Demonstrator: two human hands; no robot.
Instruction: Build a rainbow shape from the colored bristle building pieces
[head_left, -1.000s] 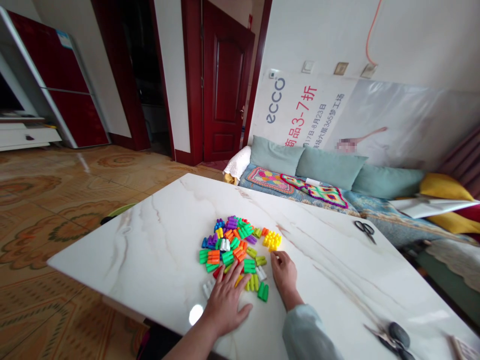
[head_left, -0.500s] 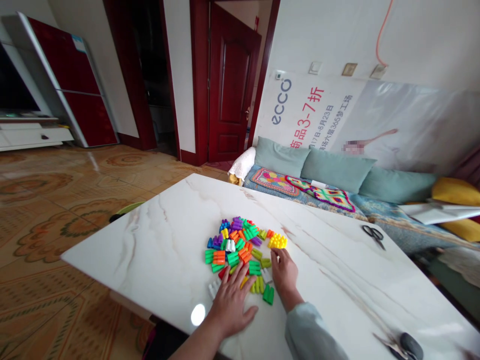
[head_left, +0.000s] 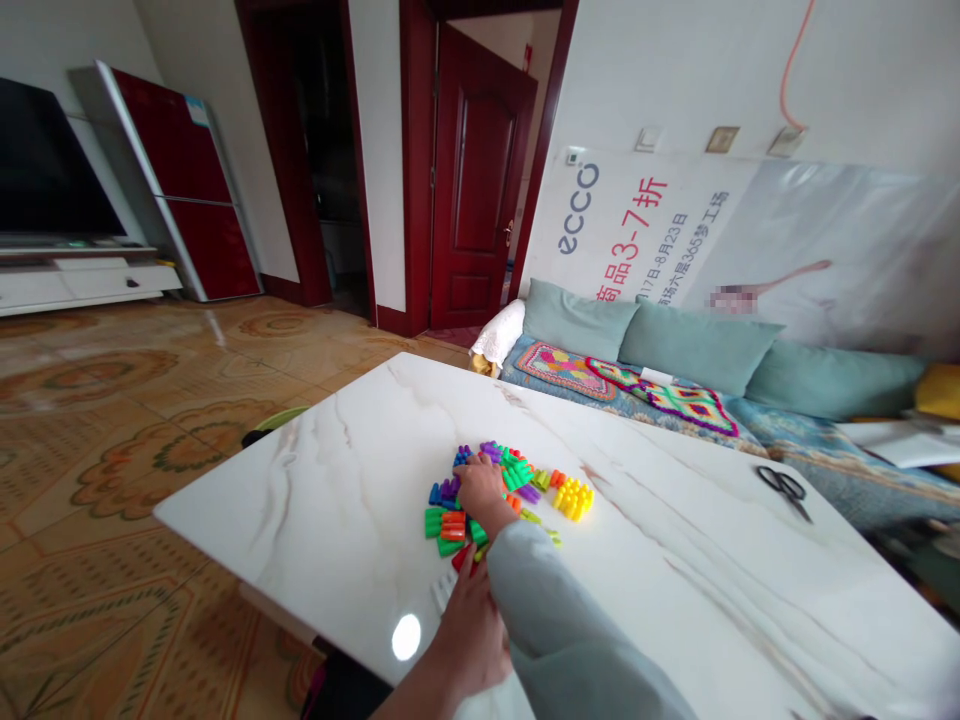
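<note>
A pile of small colourful plastic building blocks lies on the white marbled table [head_left: 360, 500]. Reaching across from the right, my right hand [head_left: 481, 492] is over the pile, its fingers bent down beside the blue and purple blocks [head_left: 445, 492]; whatever sits under the fingertips is hidden. My left hand [head_left: 477, 620] rests low at the near side of the pile, fingers stretched out by a red block [head_left: 462, 560], partly covered by my right sleeve. Several yellow blocks [head_left: 574, 499] stand grouped at the pile's right edge. Green blocks [head_left: 516, 473] and orange blocks [head_left: 453, 525] lie around.
Black scissors [head_left: 784, 486] lie toward the table's right edge. Beyond the table is a sofa with teal cushions [head_left: 697, 345] and a crocheted cover [head_left: 690, 405]. A red refrigerator [head_left: 180, 190] and a dark red door [head_left: 480, 180] stand further back.
My right hand has moved left from beside the yellow group onto the pile's upper left part. The left hand stays low by the pile, now partly behind the right sleeve. The view has shifted slightly.
</note>
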